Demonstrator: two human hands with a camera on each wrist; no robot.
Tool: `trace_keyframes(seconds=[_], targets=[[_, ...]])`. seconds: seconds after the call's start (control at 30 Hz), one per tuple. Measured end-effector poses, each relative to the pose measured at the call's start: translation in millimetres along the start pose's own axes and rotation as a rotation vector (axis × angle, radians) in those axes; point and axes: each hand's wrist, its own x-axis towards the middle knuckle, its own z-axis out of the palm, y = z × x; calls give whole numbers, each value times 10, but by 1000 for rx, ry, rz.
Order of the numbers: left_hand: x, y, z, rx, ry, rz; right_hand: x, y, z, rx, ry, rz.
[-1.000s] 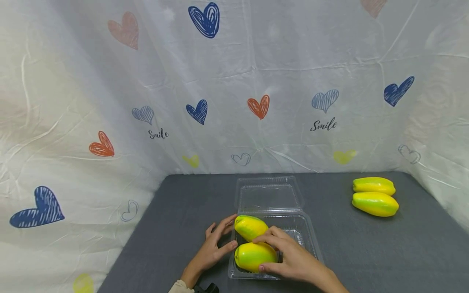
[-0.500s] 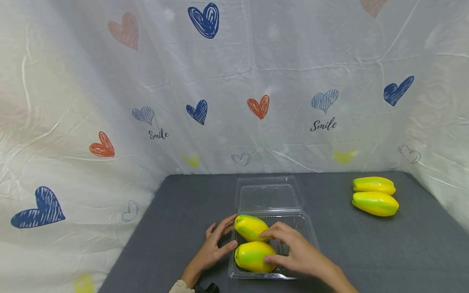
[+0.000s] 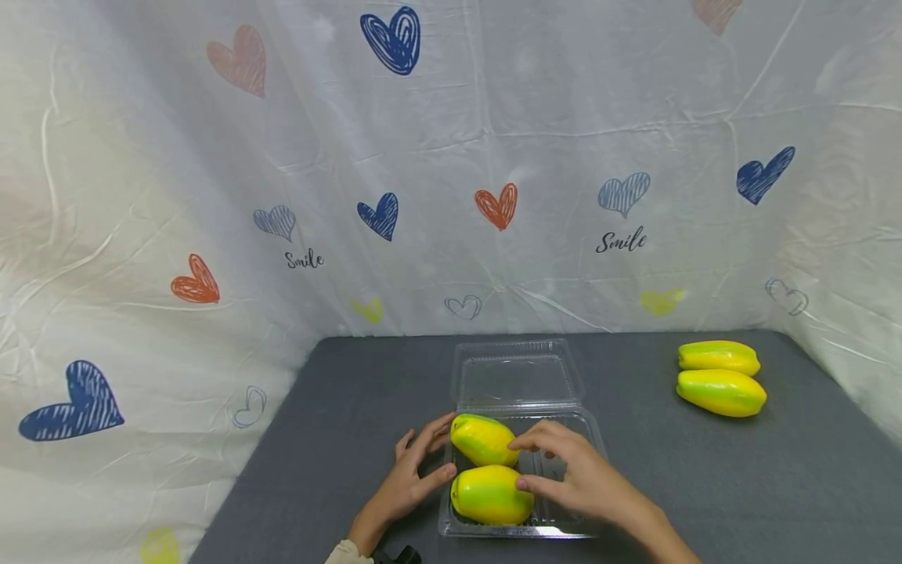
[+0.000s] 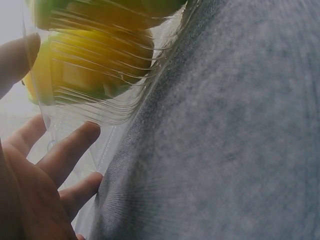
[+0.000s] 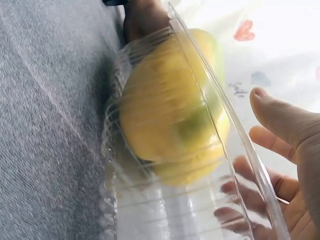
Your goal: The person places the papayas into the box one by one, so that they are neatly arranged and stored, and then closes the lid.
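Note:
A clear plastic clamshell container [image 3: 595, 446] lies with its lid [image 3: 517, 381] folded back. Two yellow-green papayas are side by side in its left half, a far papaya [image 3: 482, 439] and a near papaya [image 3: 492, 495]. My left hand [image 3: 409, 482] rests against the container's left side, fingers spread; the left wrist view shows these fingers [image 4: 70, 150] along the ribbed wall. Above the container's right half, my right hand [image 3: 574, 474] has loosely bent fingers and holds nothing. Its fingertips are right at the papayas' right ends in the head view.
Two more papayas, a back one [image 3: 719, 357] and a front one [image 3: 722, 392], lie together at the right rear of the grey table [image 3: 705, 478]. A white curtain [image 3: 423, 157] printed with hearts hangs behind and along the sides.
My right hand has let go of the near papaya and drawn back to the right. Both papayas stay in the container, and my left hand has kept its place.

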Motion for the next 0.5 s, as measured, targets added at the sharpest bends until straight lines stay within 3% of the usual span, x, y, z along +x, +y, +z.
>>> trace_keyframes(seconds=[0.5], targets=[[10, -22, 7, 8, 4, 39, -57, 102, -127, -105, 139, 26]])
